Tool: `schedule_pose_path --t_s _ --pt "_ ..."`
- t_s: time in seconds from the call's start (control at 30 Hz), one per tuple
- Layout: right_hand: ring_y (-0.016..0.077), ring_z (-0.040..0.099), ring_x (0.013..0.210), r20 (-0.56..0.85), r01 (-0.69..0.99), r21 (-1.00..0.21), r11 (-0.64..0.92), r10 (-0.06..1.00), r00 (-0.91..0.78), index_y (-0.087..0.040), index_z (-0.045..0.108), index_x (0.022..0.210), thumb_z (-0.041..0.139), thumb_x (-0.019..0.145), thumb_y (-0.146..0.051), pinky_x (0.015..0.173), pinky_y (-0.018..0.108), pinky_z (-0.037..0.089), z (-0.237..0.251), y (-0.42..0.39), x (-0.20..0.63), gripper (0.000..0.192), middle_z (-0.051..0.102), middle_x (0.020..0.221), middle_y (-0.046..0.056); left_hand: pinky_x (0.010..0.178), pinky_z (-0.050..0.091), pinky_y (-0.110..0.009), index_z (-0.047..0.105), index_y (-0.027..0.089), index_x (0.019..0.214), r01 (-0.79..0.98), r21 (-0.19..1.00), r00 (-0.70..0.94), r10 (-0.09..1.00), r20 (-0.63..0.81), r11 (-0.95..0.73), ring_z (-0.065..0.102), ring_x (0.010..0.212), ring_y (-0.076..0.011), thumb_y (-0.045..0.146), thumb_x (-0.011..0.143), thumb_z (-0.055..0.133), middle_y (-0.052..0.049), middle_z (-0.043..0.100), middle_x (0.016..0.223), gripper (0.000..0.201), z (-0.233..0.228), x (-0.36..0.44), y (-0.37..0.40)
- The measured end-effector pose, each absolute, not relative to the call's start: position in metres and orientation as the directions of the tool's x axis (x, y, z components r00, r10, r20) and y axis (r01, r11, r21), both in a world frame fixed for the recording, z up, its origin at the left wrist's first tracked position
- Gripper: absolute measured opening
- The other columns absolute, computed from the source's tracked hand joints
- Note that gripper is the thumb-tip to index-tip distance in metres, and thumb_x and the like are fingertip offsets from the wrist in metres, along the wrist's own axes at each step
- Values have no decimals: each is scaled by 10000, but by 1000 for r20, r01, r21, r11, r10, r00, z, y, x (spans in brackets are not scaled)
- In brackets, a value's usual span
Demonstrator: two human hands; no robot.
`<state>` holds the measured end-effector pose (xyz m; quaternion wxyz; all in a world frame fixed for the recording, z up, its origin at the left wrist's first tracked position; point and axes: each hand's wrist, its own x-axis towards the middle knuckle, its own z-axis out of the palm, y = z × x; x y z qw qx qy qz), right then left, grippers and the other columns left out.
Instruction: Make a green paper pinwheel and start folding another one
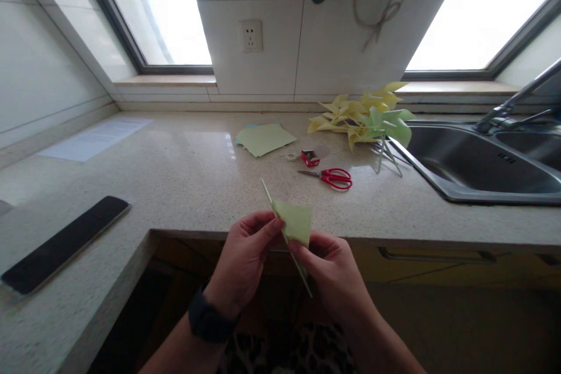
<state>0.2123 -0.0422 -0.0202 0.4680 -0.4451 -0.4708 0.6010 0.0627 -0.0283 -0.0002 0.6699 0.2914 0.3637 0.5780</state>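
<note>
My left hand pinches a sheet of pale green paper by its left edge, thumb on top. One side of this paper is rolled into a thin, slanting tube that sticks out above and below the fingers. My right hand grips the lower corner of the same sheet, its thumb against the tube. Both hands are in front of the counter's edge. Beyond them lie red-handled scissors, a small red box, a small ring-shaped roll and several loose paper sheets.
Yellow paper pinwheels and a green pinwheel rest beside the steel sink on the right. A long black object and a printed sheet lie on the left counter. Drawer handles project below the edge.
</note>
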Motion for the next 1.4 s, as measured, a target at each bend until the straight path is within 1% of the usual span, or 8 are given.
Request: schedule_pose_path --t_s 0.23,0.5,0.6,0.7,0.93,1.07,1.27,1.4 --pt "174 587 688 -50 -11 -999 -52 990 -132 -225 808 893 726 835 -368 655 295 442 -20 -45 210 175 716 759 17 671 562 -201 731 145 770 -608 776 14 980 -201 168 692 672 -106 252 640 922 -15 754 763 254 -4 64 -27" --pt "178 582 695 -6 32 -999 -3 993 -117 -219 775 807 724 831 -336 654 298 444 -26 -46 205 130 687 735 15 617 549 -182 684 138 758 -623 762 -8 973 -229 175 677 628 -93 228 610 936 -2 741 743 306 -4 63 -27" --pt "169 583 693 -9 30 -1000 -5 991 -135 -228 796 855 714 845 -347 669 296 449 -24 -46 205 145 704 745 11 595 531 -167 672 134 745 -621 764 -6 973 -229 176 658 610 -82 226 609 935 9 721 714 310 -5 63 -27" --pt "155 557 644 -26 36 -999 -20 988 -150 -228 809 880 708 853 -369 621 284 432 -21 -46 206 176 689 699 4 579 519 -166 666 134 746 -617 766 0 974 -226 178 638 592 -78 232 619 930 18 699 692 309 -5 62 -27" --pt "155 574 619 -85 -40 -995 -93 983 -166 -208 810 861 722 840 -451 595 283 451 -23 -47 204 259 713 705 30 580 508 -173 659 141 761 -611 774 10 979 -202 166 622 599 -80 241 631 925 19 692 708 313 -8 64 -26" --pt "140 566 610 -106 -106 -986 -126 978 -178 -203 800 825 733 830 -452 590 270 452 -24 -46 205 258 711 708 28 608 514 -173 703 150 820 -602 783 26 985 -173 153 627 628 -77 237 678 900 13 710 749 259 -9 64 -26" --pt "119 532 570 -181 -217 -952 -218 967 -178 -172 773 712 783 773 -452 557 252 418 -20 -44 205 287 674 645 24 689 546 -195 769 168 862 -598 785 67 986 -153 162 674 730 -106 276 723 874 -16 748 821 205 -8 59 -26" --pt "112 526 553 -208 -249 -934 -256 957 -203 -166 776 730 784 774 -452 533 244 404 -23 -43 205 290 677 655 32 633 551 -213 777 154 874 -589 787 105 983 -151 184 671 676 -117 280 744 857 -35 749 805 197 -5 59 -27"
